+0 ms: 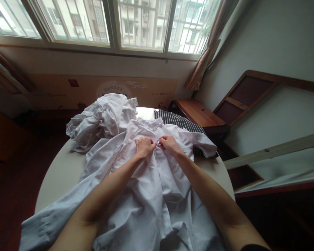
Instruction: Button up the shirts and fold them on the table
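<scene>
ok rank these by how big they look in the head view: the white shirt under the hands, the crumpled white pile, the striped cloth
1. white shirt, by far the largest, though also nearest the camera
2. crumpled white pile
3. striped cloth, partly hidden under the shirt, so its full size is unclear

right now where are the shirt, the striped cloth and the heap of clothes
shirt (157, 181): head view, on its front panel
striped cloth (178, 120): head view, on its visible top
heap of clothes (102, 118): head view, on its middle

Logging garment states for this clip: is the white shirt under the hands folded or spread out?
Spread out, not folded: the white shirt lies open and rumpled across the round table, one sleeve trailing left. Both hands, left and right, pinch its front near the collar.
</scene>
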Demonstrator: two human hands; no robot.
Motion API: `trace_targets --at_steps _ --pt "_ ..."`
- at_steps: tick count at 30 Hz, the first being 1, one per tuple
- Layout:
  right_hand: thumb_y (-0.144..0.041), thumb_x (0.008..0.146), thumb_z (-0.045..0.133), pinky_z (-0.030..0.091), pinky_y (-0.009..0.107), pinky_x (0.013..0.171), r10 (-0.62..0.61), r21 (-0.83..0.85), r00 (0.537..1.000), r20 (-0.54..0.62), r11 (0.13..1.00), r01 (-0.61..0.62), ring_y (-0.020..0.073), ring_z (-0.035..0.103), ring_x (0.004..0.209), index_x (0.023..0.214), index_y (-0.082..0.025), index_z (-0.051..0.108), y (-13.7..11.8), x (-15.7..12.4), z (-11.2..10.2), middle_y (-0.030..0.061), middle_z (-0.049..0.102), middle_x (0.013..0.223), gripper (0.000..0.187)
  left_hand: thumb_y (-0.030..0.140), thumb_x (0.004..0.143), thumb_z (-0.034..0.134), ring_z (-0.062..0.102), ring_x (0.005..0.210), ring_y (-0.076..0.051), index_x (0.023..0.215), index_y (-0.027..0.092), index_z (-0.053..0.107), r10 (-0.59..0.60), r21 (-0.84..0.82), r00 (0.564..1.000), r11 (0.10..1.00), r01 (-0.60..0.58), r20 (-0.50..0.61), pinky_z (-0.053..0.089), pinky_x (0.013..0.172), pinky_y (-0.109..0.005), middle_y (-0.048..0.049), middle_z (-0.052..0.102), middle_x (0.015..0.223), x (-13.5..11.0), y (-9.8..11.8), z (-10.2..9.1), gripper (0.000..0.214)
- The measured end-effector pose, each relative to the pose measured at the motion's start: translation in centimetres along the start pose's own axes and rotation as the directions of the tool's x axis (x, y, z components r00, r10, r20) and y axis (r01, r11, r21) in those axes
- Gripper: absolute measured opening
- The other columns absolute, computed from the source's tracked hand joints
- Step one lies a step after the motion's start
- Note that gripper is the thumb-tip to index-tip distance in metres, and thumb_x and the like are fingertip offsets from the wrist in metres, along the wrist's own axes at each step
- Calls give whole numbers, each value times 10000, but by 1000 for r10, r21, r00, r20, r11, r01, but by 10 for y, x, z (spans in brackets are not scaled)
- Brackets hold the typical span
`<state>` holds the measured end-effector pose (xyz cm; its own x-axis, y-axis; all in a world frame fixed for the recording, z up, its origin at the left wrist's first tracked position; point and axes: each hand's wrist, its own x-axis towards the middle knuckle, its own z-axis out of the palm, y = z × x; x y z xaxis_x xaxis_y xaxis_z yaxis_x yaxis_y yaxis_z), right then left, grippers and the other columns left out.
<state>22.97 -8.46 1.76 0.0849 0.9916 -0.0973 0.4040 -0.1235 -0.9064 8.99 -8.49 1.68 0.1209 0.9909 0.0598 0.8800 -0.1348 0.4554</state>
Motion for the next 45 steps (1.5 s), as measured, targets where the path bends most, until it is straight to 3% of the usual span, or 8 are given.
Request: trace_targets --at_steps 2,5,10,15,21,30,38,45 --pt "-150 723 519 404 209 501 44 180 998 46 982 -52 97 506 481 628 -137 595 2 2 -1 5 560 518 122 354 770 554 603 920 -262 817 218 734 3 -9 1000 1000 -3 15 371 894 -430 -92 718 867 0 2 2 231" --pt "-151 710 557 380 182 459 76 264 995 68 960 -91 80 484 468 634 -139 582 -1 0 -1 -16 529 496 81 322 772 559 621 868 -223 828 238 729 -35 -107 998 993 41 52 389 872 -390 -53 724 860 -1 -1 4 197" --pt "-176 714 558 389 180 457 37 244 997 73 968 -54 81 501 493 686 -133 605 -11 -7 3 -7 558 548 69 373 818 538 630 870 -218 813 218 702 -64 -208 997 977 52 -51 399 858 -381 -46 723 855 -4 -9 4 226" --pt "-228 703 557 368 189 437 -33 185 999 30 982 26 83 479 464 708 -132 622 -10 -9 10 -21 546 517 116 376 844 507 634 838 -192 830 193 687 -79 -302 997 950 75 -1 433 778 -317 -49 716 855 -5 -13 2 258" --pt "-353 670 668 303 193 415 -19 146 992 123 989 1 61 426 436 627 -130 589 -14 -14 13 -29 523 498 241 339 834 511 630 809 -183 822 195 684 -45 -302 999 952 41 -3 434 735 -296 -41 711 854 -6 -16 1 225" --pt "-217 637 696 308 161 420 127 451 973 194 869 -203 33 407 424 666 -133 559 -7 -13 9 -63 497 504 164 344 838 510 624 852 -191 824 198 680 -73 -304 997 950 70 1 431 780 -311 -46 707 871 -8 -16 -1 224" --pt "-112 591 663 398 191 480 167 592 976 137 776 -216 71 516 498 740 -149 600 4 -11 9 -31 597 605 166 365 833 521 621 845 -196 818 191 682 -68 -285 995 957 46 -67 422 792 -321 -57 707 871 -7 -18 4 238" --pt "-28 500 616 412 197 502 140 650 981 131 735 -192 87 554 544 782 -152 647 -3 -15 7 -12 656 681 310 339 788 559 619 753 -175 781 159 695 -106 -469 994 879 90 -7 434 695 -276 -58 704 794 2 -24 1 226"
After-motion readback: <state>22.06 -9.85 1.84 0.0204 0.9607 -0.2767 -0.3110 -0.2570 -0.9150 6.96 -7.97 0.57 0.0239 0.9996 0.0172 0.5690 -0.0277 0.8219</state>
